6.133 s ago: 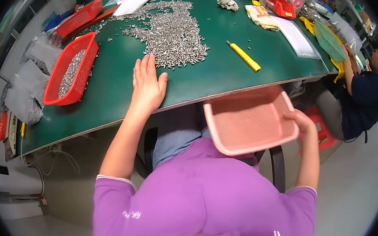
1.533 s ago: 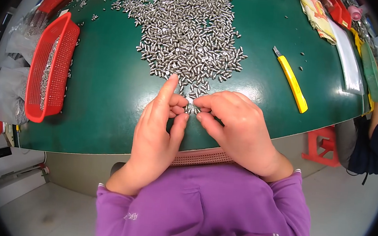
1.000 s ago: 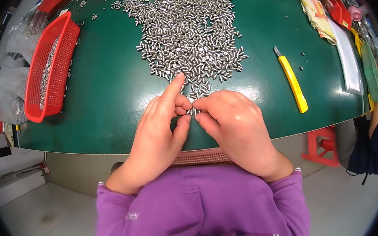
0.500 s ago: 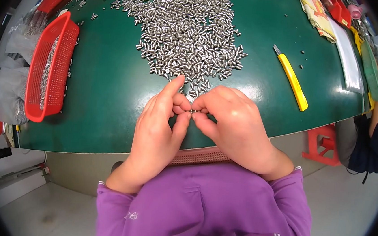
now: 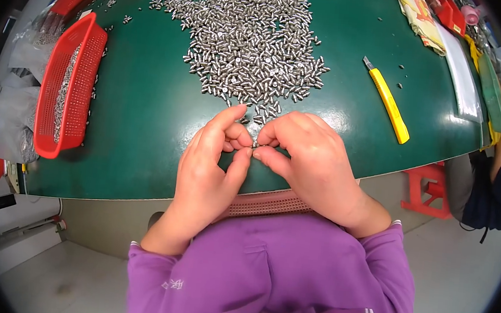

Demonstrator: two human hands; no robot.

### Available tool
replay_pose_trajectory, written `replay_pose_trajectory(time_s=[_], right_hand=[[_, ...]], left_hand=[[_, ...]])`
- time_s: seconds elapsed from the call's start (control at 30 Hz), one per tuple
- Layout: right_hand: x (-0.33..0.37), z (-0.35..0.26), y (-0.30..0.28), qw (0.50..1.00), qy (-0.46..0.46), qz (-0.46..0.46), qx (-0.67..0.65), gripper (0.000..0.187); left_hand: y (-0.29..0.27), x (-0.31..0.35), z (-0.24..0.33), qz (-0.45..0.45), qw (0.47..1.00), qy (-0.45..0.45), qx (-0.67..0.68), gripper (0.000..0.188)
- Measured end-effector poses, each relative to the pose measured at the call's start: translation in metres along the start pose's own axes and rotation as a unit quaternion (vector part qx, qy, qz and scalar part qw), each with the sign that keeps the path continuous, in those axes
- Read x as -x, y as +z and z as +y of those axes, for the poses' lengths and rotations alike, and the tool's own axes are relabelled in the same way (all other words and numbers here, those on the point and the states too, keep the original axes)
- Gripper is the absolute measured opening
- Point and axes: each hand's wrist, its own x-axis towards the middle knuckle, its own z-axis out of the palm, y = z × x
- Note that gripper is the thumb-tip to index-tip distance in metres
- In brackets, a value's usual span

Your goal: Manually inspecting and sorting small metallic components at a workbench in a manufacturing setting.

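Both my hands meet at the near side of the green table (image 5: 130, 164), just below a big heap of small silver metal pins (image 5: 254, 43). My left hand (image 5: 205, 158) pinches with thumb and fingertips, its index finger raised toward the heap. Opposite it, my right hand (image 5: 307, 155) pinches too, thumb against fingers. Between the two sets of fingertips sits a tiny metal piece (image 5: 254, 147), mostly covered; it looks like one of the pins. A few loose pins (image 5: 261, 117) lie right beyond my fingers.
A red plastic basket (image 5: 45, 120) holding metal pieces stands at the left, beside clear plastic bags (image 5: 13, 106). To the right lies a yellow utility knife (image 5: 389, 106), blade out. A red stool (image 5: 429, 190) and another person (image 5: 492, 183) are beyond the table's right edge.
Both hands stay together, with only slight shifts of the fingertips. The view has moved a little; the heap, basket and knife lie as before.
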Motion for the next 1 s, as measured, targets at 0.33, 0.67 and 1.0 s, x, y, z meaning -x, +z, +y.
replay_pose_trajectory(time_s=[0.33, 0.67, 1.0], right_hand=[[-0.001, 0.0, -0.001, 1.0, -0.006, -0.005, 0.002, 0.026], [-0.008, -0.007, 0.005, 1.0, -0.007, -0.012, -0.009, 0.03], [0.025, -0.012, -0.013, 0.992, -0.064, -0.101, -0.04, 0.014]], left_hand=[[-0.002, 0.001, -0.003, -0.006, 1.0, 0.014, -0.005, 0.064], [0.003, 0.004, -0.009, 0.04, 0.998, -0.005, 0.049, 0.072], [0.003, 0.002, -0.006, 0.056, 0.998, -0.009, 0.022, 0.071]])
